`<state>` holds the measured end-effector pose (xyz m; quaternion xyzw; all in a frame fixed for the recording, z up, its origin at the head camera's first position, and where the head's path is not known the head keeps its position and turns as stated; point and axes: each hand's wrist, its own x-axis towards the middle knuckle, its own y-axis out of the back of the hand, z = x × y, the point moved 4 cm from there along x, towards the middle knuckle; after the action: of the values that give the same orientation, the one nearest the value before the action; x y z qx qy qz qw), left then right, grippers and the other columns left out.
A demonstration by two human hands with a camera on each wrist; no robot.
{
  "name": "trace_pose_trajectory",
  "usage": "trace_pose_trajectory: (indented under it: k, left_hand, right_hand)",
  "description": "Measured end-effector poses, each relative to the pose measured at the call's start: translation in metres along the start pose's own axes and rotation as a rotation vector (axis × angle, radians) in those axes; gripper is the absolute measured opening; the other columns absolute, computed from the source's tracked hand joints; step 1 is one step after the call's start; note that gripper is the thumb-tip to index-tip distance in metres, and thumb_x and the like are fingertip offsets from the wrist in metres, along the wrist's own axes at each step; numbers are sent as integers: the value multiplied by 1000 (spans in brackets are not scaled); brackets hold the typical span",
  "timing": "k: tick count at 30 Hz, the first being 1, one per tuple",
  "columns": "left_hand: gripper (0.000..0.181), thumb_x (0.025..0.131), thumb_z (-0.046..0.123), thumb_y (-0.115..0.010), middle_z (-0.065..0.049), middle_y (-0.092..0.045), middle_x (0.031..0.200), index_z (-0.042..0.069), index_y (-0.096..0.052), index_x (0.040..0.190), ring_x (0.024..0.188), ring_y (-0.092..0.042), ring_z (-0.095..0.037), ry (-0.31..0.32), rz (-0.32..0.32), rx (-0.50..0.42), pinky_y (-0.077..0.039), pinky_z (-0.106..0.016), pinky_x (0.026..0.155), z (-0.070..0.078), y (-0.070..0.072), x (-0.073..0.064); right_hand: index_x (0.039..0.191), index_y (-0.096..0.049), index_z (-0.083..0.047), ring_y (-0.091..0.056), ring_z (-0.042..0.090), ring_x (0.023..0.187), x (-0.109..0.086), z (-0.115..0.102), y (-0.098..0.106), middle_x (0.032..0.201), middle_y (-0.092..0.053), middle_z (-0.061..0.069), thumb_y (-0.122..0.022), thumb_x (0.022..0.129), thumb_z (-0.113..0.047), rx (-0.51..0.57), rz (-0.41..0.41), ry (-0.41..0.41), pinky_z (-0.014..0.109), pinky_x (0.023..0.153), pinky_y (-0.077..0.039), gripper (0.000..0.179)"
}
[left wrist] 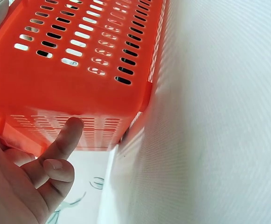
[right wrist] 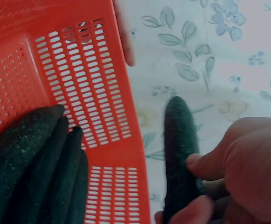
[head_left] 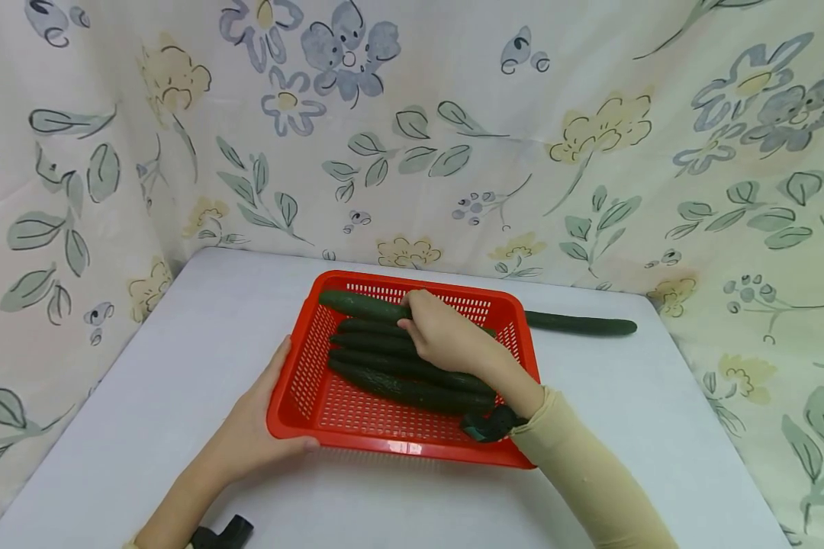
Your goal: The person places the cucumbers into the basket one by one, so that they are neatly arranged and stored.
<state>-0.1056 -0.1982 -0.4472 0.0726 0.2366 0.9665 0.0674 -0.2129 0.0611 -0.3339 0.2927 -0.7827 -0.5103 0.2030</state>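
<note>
My right hand (head_left: pixel 446 332) grips a dark green cucumber (head_left: pixel 360 305) near its middle, over the back part of a red plastic basket (head_left: pixel 412 444). In the right wrist view, the free end of the held cucumber (right wrist: pixel 179 126) stands higher than the basket's rim, with the thumb along its side. Several more cucumbers (head_left: pixel 412 389) lie side by side inside the basket. At the basket's left front corner my left hand (head_left: pixel 254 423) holds on, its thumb along the front and fingers (left wrist: pixel 70 137) against the outer left wall.
Another cucumber (head_left: pixel 580 323) lies on the white table (head_left: pixel 632 412), just right of the basket. A flowered cloth (head_left: pixel 412 152) hangs behind and beside the table. Black wrist devices (head_left: pixel 490 424) are strapped at both wrists.
</note>
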Motion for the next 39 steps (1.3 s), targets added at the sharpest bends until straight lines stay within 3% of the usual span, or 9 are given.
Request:
trace_pose_trajectory:
  k: [4, 8, 12, 20, 28, 39]
  left_hand:
    - [136, 72, 36, -98, -12, -36, 168, 37, -4, 171, 126, -59, -33, -15, 0, -13, -62, -27, 81, 0, 0, 1]
    - [138, 71, 35, -99, -12, -37, 168, 37, -5, 171, 123, -60, -33, -22, 7, 5, -61, -26, 79, 0, 1, 0]
    - [138, 70, 35, -99, -12, -38, 167, 37, -5, 171, 123, -60, -32, -26, 13, 27, -61, -26, 79, 0, 2, 0]
    - [139, 70, 36, -99, -11, -36, 169, 37, -4, 171, 123, -60, -31, -35, 13, 35, -61, -26, 79, -1, 2, 1]
    - [137, 71, 37, -98, -11, -34, 170, 35, -4, 172, 126, -59, -31, -16, 2, 32, -60, -25, 79, -1, 1, 1]
    - [136, 71, 37, -97, -11, -36, 168, 38, -5, 171, 125, -60, -31, -3, 10, 14, -62, -26, 79, -1, 0, 1]
  right_hand:
    - [115, -58, -1, -57, 21, 85, 3, 5, -12, 96, -59, 8, -60, 109, -17, -34, -86, -37, 36, 80, -54, 18]
    - [118, -64, -1, -66, 24, 92, 4, 9, -23, 105, -68, 11, -65, 107, -19, -74, -135, -81, 41, 86, -59, 21]
    - [122, -67, -2, -71, 27, 105, 6, 8, -32, 116, -71, 13, -68, 105, -19, -91, -179, -52, 44, 95, -59, 24]
    - [116, -70, -5, -71, 22, 95, 8, 5, -44, 105, -73, 8, -71, 104, -23, -88, -264, -7, 41, 87, -60, 21]
    - [105, -73, -7, -58, 13, 67, 8, 5, -53, 75, -62, -1, -79, 98, -28, -47, -349, -13, 31, 64, -51, 23]
    - [104, -76, -10, -61, 9, 68, 9, 6, -59, 72, -64, -6, -81, 96, -29, -48, -398, 40, 30, 69, -54, 22]
